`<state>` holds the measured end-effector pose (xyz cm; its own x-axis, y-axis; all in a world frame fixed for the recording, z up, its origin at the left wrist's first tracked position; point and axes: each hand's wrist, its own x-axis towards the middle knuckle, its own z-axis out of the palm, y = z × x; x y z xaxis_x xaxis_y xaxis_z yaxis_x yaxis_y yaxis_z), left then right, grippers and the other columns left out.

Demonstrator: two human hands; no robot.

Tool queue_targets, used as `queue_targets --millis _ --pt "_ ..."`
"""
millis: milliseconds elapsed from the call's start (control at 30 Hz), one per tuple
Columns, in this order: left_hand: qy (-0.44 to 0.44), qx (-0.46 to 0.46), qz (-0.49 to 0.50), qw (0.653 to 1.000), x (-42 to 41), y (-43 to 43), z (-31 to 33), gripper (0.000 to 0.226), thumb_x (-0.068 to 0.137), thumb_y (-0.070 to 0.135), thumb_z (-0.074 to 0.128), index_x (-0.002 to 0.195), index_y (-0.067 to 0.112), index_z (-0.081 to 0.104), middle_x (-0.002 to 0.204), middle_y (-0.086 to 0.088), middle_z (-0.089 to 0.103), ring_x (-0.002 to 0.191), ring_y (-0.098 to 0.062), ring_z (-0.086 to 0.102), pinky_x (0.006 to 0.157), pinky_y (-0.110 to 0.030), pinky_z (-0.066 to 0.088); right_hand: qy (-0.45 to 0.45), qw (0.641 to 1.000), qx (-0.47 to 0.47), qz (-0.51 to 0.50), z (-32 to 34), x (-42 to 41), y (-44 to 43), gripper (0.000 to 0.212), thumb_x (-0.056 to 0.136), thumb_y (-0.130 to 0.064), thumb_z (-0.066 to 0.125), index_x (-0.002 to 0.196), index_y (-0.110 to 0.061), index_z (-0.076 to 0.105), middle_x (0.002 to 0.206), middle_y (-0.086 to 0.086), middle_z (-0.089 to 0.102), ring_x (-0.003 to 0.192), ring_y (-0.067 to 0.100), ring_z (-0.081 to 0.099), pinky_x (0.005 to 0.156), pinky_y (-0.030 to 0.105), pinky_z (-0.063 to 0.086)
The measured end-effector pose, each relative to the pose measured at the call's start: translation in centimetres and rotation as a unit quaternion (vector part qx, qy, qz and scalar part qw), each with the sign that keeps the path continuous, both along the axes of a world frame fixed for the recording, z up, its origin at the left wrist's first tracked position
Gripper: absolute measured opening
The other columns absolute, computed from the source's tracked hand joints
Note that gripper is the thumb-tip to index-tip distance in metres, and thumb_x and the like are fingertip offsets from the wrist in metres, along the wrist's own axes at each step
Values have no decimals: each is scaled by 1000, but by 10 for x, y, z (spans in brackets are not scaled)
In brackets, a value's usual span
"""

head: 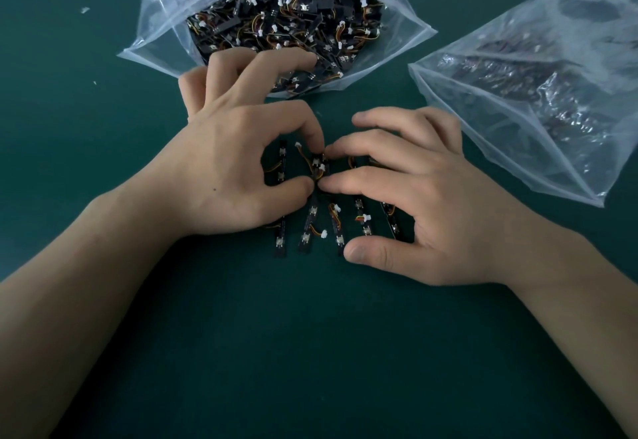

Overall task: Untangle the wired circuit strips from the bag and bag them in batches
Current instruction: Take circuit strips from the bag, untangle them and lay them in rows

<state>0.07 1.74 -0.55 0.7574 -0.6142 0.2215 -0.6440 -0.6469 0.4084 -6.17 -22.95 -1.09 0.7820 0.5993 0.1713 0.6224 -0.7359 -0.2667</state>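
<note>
Several black circuit strips with orange-yellow wires and white connectors point(309, 228) lie side by side on the green table, under and between my hands. My left hand point(238, 165) pinches one wired strip point(317, 166) between thumb and index finger. My right hand point(411, 193) meets it from the right, its index and middle fingertips pinching the same strip, with the thumb resting on the table near the strips' lower ends. An open clear bag point(162, 27) at the top holds a tangled heap of such strips; my left hand's outer fingers reach to its mouth.
A second clear plastic bag point(538, 93) with dark contents lies at the right, its mouth toward the middle. A dark object shows at the top right corner. Small white scraps point(84, 9) lie on the green table point(310, 352) at the upper left.
</note>
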Motion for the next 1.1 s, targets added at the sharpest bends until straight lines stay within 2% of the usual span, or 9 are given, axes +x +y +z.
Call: queue_targets --millis 133,300,500,633,800,933,1000,1100 --pt "-3 3 0 1000 0 -1 0 26 76 49 68 100 38 70 162 12 34 144 -25 24 103 -34 11 2 1000 -5 -4 0 0 0 58 97 -69 49 135 -29 66 147 -5 53 152 24 30 121 51 16" --pt "-9 6 18 1000 1 -1 -1 26 75 51 67 96 37 69 162 11 34 144 -22 23 101 -29 9 8 1000 -6 -7 2 -1 1 58 97 -69 48 134 -28 66 147 -5 53 152 22 30 121 49 15" --pt "-14 14 19 1000 1 -1 -2 30 74 55 66 97 35 67 162 10 35 143 -26 25 102 -32 10 10 1000 -5 -8 3 -1 1 58 96 -68 49 133 -27 66 148 -5 53 152 21 30 121 49 15" --pt "-9 12 20 1000 2 -1 -2 31 73 56 68 98 37 66 161 12 35 143 -23 24 106 -39 14 12 1000 -3 -8 3 -1 1 59 97 -69 47 133 -26 66 148 -4 53 153 22 30 121 49 16" --pt "-10 5 29 1000 3 -1 -3 31 73 54 68 98 36 67 159 14 37 142 -21 25 105 -38 13 6 1000 5 -11 2 0 1 58 96 -68 49 130 -25 68 147 -3 54 152 22 31 121 48 16" --pt "-3 5 26 1000 2 0 -2 33 73 52 68 102 35 67 160 14 37 142 -22 25 108 -42 16 -1 1000 15 -5 0 -1 1 57 96 -67 50 129 -23 68 148 -2 53 152 23 32 121 49 17" --pt "6 -11 27 1000 2 1 -1 36 74 45 67 107 34 67 159 14 38 142 -21 25 107 -41 16 -15 999 35 3 2 -2 1 54 97 -63 52 127 -21 69 146 0 54 149 24 37 119 51 21" --pt "21 -35 39 998 2 2 2 45 71 35 63 115 30 67 157 16 40 141 -18 26 106 -40 16 -54 996 71 16 7 -5 2 47 98 -57 54 119 -19 73 130 2 61 132 25 52 111 48 27"
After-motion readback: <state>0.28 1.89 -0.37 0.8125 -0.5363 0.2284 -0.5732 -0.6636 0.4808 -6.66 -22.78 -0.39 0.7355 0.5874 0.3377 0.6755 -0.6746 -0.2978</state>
